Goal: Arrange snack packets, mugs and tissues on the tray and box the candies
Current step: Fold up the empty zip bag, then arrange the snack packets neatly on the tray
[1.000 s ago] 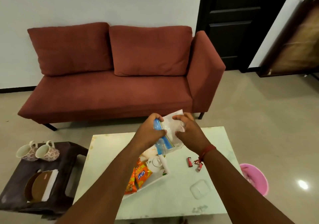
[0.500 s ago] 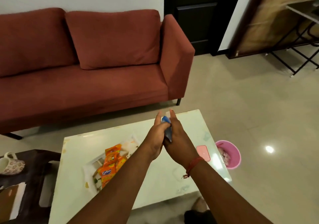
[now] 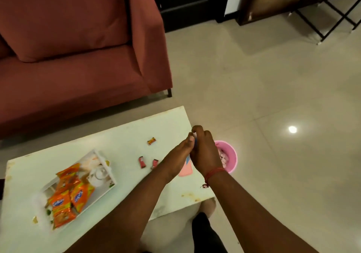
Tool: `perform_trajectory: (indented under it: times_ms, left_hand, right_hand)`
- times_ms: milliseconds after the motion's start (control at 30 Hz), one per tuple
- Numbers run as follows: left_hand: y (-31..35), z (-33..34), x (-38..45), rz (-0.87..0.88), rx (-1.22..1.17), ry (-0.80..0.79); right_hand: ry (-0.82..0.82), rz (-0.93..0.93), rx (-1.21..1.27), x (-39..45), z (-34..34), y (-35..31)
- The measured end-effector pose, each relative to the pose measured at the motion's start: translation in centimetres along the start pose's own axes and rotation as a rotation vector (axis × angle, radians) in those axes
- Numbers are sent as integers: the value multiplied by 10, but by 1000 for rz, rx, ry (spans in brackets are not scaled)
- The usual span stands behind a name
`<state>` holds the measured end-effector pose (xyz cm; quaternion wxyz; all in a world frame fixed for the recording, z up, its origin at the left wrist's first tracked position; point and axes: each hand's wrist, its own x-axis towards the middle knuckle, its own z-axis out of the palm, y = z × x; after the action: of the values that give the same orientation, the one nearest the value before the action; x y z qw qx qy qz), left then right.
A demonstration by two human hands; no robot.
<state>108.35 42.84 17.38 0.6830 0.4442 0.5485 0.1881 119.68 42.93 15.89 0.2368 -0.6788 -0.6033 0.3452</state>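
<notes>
Both hands pressed together over the right end of the pale green rectangular table point(image 3: 121, 135). Left hand point(image 3: 178, 158) and right hand point(image 3: 204, 151) pinch a small blue-and-white scrunched wrapper point(image 3: 195, 140) between them, mostly hidden by the fingers; a blue edge shows between the palms. Right wrist wears a red thread band point(image 3: 214, 172). Just beyond the right hand, on the floor, a pink round plastic bin point(image 3: 231, 158) with pale scraps inside. Under the hands, a flat pink lid or card point(image 3: 185, 169) on the table. Left of the hands, three small wrapped candies: an orange one point(image 3: 151, 141) and two red ones point(image 3: 142, 162), point(image 3: 154, 163). Further left, a white rectangular tray point(image 3: 106, 167) holding orange snack packets point(image 3: 67, 198) and a white mug point(image 3: 98, 175). Rust-red fabric sofa point(image 3: 78, 47) behind the table.
</notes>
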Motion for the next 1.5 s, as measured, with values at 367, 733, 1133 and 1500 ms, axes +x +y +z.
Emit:
perform_trajectory:
  times_ms: [367, 733, 1133, 1500]
  left_hand:
    - [-121, 43, 140, -182, 1183, 103]
    - [-197, 32, 172, -199, 1420, 106]
    - [-181, -10, 97, -178, 1358, 282]
    - [-194, -174, -110, -157, 1204, 544]
  right_hand:
    - [-309, 418, -375, 79, 42, 269]
    - [-672, 614, -370, 107, 118, 364]
    - [-499, 286, -499, 58, 117, 231]
    - [-457, 13, -551, -61, 206, -23]
